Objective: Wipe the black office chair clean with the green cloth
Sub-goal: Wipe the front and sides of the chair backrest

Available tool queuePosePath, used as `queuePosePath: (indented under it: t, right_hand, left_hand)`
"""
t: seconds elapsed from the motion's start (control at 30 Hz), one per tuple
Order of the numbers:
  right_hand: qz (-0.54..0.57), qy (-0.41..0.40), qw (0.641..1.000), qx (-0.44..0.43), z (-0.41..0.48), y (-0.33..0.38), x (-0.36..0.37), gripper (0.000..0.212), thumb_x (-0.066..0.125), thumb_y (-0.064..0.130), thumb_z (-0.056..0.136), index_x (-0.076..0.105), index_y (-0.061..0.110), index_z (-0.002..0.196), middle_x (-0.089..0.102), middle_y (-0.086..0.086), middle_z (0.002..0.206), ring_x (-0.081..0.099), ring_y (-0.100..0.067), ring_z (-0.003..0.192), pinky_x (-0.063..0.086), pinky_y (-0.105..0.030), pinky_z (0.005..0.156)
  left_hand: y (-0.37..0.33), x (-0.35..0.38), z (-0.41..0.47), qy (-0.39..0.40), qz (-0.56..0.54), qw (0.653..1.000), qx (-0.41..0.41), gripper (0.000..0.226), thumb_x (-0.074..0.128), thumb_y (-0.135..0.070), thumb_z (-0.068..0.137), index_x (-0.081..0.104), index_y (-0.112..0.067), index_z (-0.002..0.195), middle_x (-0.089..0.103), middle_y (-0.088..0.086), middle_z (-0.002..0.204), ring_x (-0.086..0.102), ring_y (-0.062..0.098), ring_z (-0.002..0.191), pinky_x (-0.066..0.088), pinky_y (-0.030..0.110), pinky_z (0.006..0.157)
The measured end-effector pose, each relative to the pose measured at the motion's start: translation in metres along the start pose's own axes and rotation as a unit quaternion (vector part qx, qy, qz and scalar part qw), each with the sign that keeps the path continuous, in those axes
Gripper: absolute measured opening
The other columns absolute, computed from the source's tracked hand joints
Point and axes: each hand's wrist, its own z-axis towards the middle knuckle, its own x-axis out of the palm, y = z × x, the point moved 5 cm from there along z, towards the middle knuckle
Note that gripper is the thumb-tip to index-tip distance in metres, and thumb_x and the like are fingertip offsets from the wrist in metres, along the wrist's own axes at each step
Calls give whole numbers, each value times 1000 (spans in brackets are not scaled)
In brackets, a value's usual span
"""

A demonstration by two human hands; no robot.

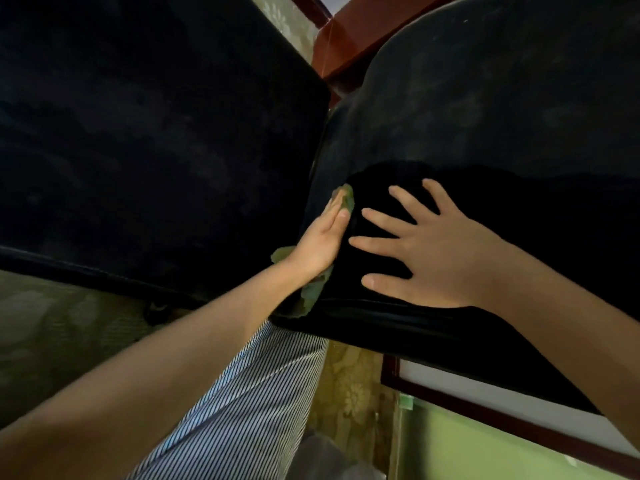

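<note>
A black office chair (502, 109) fills the right of the head view, its seat dark below a dusty backrest. My left hand (322, 240) lies flat with straight fingers on the green cloth (313, 292), pressing it against the seat's left edge. The cloth shows at my fingertips and below my wrist; the rest is hidden under my hand. My right hand (426, 251) rests spread open on the seat, fingers apart, holding nothing.
A second black chair (145, 140) stands close on the left, with a narrow gap between the two. Red-brown wooden furniture (346, 39) is behind them. A patterned carpet (349, 386) lies below, and my striped clothing (249, 410) is at the bottom.
</note>
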Motion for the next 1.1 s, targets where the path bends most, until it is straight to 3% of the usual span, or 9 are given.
queuePosePath:
  t: [0.1, 0.2, 0.37, 0.47, 0.57, 0.67, 0.77, 0.87, 1.1]
  right_hand:
    - [-11, 1, 1000, -3, 1, 1, 3, 91, -24, 68, 57, -7, 46, 144, -15, 10, 156, -23, -26, 141, -20, -51, 108]
    - [-9, 17, 1000, 1, 4, 1, 4, 92, -24, 67, 56, -9, 46, 144, -16, 10, 156, -24, -26, 141, -20, -51, 108]
    - [-5, 36, 999, 2, 3, 2, 2, 86, -22, 69, 61, -12, 46, 143, -20, 10, 154, -28, -27, 139, -22, -51, 107]
    - [-9, 38, 999, -5, 4, 3, 1, 90, -24, 67, 56, -13, 46, 143, -22, 11, 153, -29, -27, 138, -24, -50, 105]
    - [-8, 43, 999, -4, 4, 3, 2, 89, -27, 77, 58, -16, 46, 141, -30, 14, 142, -36, -22, 130, -27, -49, 102]
    - [-21, 35, 999, -7, 5, 2, 4, 90, -37, 69, 51, -22, 47, 137, -31, 11, 141, -36, -22, 126, -27, -47, 97]
    - [-36, 45, 998, -6, 6, 0, 6, 100, -46, 65, 43, -22, 46, 138, -31, 11, 139, -35, -22, 126, -27, -49, 96]
    - [-20, 43, 999, -6, 8, -1, 5, 97, -37, 74, 51, -16, 47, 142, -30, 11, 143, -34, -23, 131, -27, -48, 99]
    - [-17, 29, 999, -13, 8, 1, 3, 91, -26, 65, 55, -11, 46, 143, -18, 10, 155, -26, -28, 140, -22, -51, 106]
  left_hand:
    - [17, -5, 30, -20, 11, 999, -36, 47, 26, -22, 103, 19, -9, 147, 17, 6, 155, 13, 14, 143, 9, 34, 118]
    - [36, -15, 46, -45, 29, 992, -113, 48, 24, -27, 103, 17, -11, 148, 16, 5, 155, 13, 15, 143, 9, 33, 118]
    - [59, -18, 9, -77, 56, 987, -126, 48, 28, -27, 102, 21, -13, 147, 18, 2, 154, 14, 13, 142, 5, 24, 116]
    - [72, -17, -24, -74, -39, 989, -124, 48, 34, -32, 100, 29, -15, 145, 23, -5, 150, 21, 7, 137, 8, 24, 116]
    - [65, -11, -38, -28, -103, 987, -118, 46, 36, -38, 98, 39, -21, 141, 43, 1, 144, 37, 16, 134, 25, 42, 114]
    - [46, -10, -36, -8, -147, 984, -105, 48, 36, -39, 97, 41, -17, 139, 49, 6, 138, 45, 19, 128, 32, 43, 111]
    - [37, -10, -18, -5, -103, 991, -82, 58, 38, -47, 94, 34, -17, 143, 35, 5, 148, 31, 18, 138, 21, 43, 116]
    - [31, -14, 15, -36, -33, 994, -95, 49, 29, -33, 102, 23, -14, 147, 21, 1, 154, 17, 12, 142, 11, 36, 118]
    - [62, -33, 60, -69, 20, 975, -210, 46, 28, -33, 102, 30, -17, 145, 39, 7, 145, 38, 24, 132, 29, 37, 112]
